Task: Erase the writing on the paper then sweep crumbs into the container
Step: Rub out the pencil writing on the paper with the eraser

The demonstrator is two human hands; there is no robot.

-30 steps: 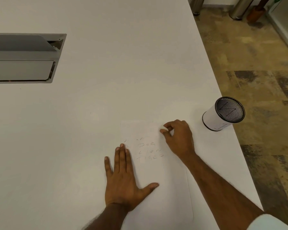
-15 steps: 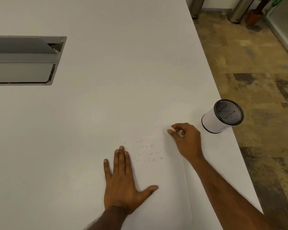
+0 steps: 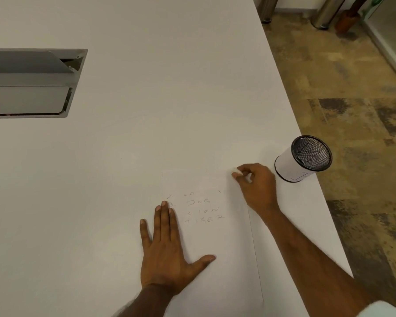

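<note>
While left hand (image 3: 167,252) lay flat w/ straight fingers, pinning paper (image 3: 215,248) at 6 o'clock on counter (image 3: 146,133), right hand (image 3: 256,186) pinched eraser (image 3: 236,173) at 1 o'clock of writing (image 3: 201,207); short light strokes seemed best.

faint pencil DOG, LION, TIGER on paper (image 3: 210,236)

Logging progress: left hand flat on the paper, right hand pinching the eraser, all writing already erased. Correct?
No: the head view shows faint writing remaining on the paper. Left hand flat, right hand pinching the eraser, as stated.
</note>
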